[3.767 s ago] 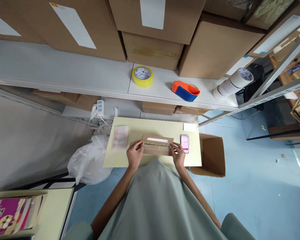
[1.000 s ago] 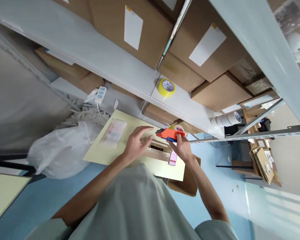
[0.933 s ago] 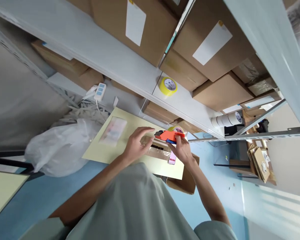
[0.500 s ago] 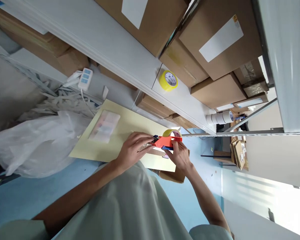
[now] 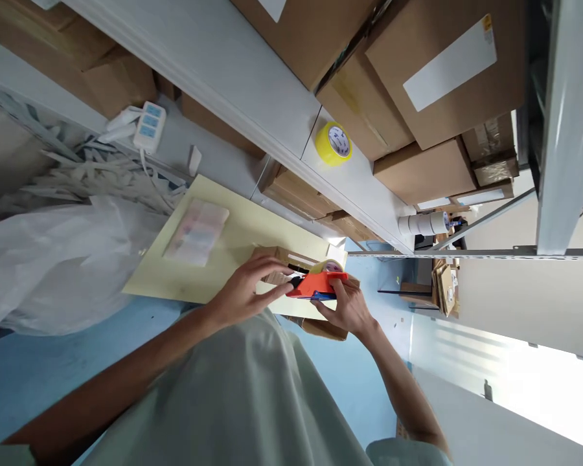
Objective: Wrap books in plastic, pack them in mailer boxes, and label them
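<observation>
My right hand is wrapped round a red tape dispenser with blue and black parts. A yellow-rimmed tape roll sits on the dispenser. My left hand is at the dispenser's front end, thumb against or close to its black tip, index finger stretched out above it, a gap between them. Behind and below the dispenser lies a small cardboard box, partly hidden by my hands. It rests on the pale yellow tabletop, where a translucent packet lies farther left.
A shelf along the far side holds large cardboard boxes, a yellow tape roll and white rolls. At left are a power strip and a white plastic bag. An open carton stands below the table edge.
My left thumb and index finger have spread apart at the dispenser's front. The dispenser has shifted slightly left and down in view, and more of the small box shows. The camera view has tilted slightly.
</observation>
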The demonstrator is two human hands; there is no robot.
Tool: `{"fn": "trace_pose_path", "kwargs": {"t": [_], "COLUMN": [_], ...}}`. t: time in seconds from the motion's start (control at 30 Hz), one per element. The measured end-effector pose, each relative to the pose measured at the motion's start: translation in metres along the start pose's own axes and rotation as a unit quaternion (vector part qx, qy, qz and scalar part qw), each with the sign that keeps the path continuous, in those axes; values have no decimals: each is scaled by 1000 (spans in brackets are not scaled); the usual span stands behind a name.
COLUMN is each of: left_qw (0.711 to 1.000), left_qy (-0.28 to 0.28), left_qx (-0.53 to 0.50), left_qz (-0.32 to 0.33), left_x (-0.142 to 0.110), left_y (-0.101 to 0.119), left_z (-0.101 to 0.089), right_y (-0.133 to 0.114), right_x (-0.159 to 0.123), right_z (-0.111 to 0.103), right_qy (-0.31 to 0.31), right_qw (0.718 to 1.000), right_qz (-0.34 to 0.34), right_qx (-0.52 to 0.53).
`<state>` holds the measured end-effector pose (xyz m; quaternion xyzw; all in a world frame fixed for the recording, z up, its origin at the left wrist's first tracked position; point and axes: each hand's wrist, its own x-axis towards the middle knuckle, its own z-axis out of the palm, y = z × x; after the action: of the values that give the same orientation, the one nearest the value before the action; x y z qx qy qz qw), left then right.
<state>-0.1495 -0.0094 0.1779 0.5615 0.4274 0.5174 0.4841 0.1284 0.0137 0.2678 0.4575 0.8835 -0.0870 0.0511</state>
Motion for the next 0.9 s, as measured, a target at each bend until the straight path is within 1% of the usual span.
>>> {"fn": "trace_pose_path", "kwargs": {"t": [0.1,0.2,0.3,0.4,0.5,0.57,0.67,0.7,0.77,0.83,0.9], "left_qw": [991,963,936,916,909,911,908,905,903,904,904], "left_qy": [-37,-65,-60,-46,-31,-6,52,60,54,40,35], "left_qx": [-57,-136,-207,-248,-250,-235,-215,-216,-227,-240,-248], "left_qz": [-112,-221,-278,-313,-331,-338,-355,-361,-360,-352,-347], "left_x": [-1,-2,-7,-15,-18,-17,-10,-7,-2,3,7], "left_y": [-12,-28,-39,-44,-54,-66,-94,-104,-122,-136,-147], "left_z": [-2,3,10,19,21,15,-3,-8,-14,-12,-6], "right_y": [-11,-21,-27,-29,-23,-15,-1,2,3,-2,-10], "right_x": [1,6,14,22,27,27,28,29,33,41,51], "right_z": [-8,-14,-19,-27,-46,-65,-94,-102,-112,-116,-115], "right_qy": [-64,-125,-187,-230,-259,-291,-329,-335,-336,-321,-298], "right_qw": [996,987,972,959,950,936,908,900,891,893,905], "right_qz": [39,77,119,136,147,167,223,241,266,274,269], "right_qx": [41,59,71,91,93,106,132,139,150,155,143]}}
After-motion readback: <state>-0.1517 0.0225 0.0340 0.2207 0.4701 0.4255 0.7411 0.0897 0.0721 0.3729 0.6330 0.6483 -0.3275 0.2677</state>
